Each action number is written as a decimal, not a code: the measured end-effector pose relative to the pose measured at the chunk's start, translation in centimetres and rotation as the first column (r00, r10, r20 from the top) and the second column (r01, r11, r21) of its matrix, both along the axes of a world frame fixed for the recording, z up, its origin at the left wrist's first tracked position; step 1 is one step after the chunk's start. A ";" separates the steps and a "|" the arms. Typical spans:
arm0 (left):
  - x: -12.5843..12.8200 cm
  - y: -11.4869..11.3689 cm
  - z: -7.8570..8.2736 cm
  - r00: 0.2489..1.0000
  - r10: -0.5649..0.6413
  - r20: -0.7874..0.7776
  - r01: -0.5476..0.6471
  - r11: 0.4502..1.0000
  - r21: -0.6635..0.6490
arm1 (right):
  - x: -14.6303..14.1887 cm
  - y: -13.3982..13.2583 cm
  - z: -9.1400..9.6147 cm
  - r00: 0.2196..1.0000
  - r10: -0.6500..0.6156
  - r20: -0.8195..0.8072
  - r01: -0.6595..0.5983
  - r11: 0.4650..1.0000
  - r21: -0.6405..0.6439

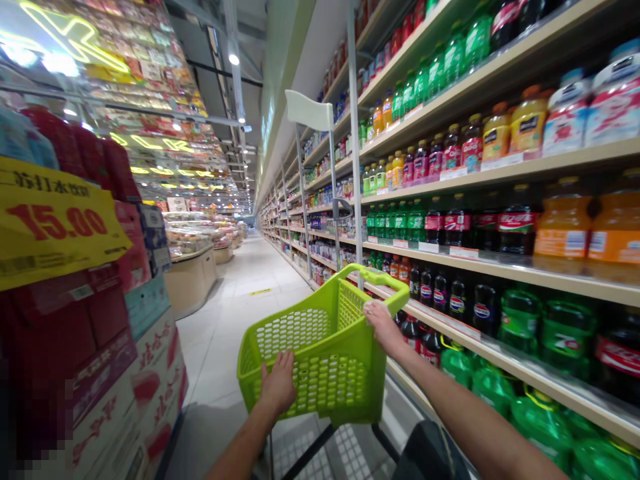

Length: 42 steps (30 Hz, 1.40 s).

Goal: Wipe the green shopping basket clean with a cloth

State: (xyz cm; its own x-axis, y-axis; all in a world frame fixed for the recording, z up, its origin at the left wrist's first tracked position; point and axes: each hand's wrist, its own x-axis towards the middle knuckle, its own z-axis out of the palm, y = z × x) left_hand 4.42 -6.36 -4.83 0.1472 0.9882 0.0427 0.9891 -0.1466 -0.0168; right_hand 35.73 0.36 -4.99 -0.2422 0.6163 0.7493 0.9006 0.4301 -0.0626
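Green basket (320, 347) (tilted) held between left hand (279, 385) and right hand (384, 327).

Supermarket aisle. A long shelving run (500, 263) of bottled soft drinks serves as the reference. A pale tiled floor (235, 313) lies directly beside it, with a yellow floor marking (261, 292) further down. Across the floor from the shelving are stacked red and white cartons (105, 360) carrying a yellow price sign (50, 223) reading 15.00. Beyond the cartons, on the same side, stands a curved display counter (193, 273). A blank white flag sign (310, 110) projects from the shelving. Ceiling lights (233, 59) run overhead, alongside the shelving's top, with yellow neon strips (75, 43) above the cartons.
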 end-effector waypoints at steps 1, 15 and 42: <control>0.3 -0.1 -0.1 1.000 -0.006 0.007 0.006 1.000 0.000 | -1.1 0.0 -0.9 0.999 0.034 0.020 -0.034 0.999 -0.024; -2.0 -1.8 -1.7 0.997 0.055 0.061 -0.050 0.995 -0.082 | -10.8 1.4 -4.9 0.984 0.169 -0.058 -0.176 0.973 -0.149; -0.4 0.2 -2.2 0.984 -0.175 0.017 0.175 0.984 -0.017 | -7.9 -3.8 -7.0 0.948 0.316 -0.019 -0.316 0.936 -0.154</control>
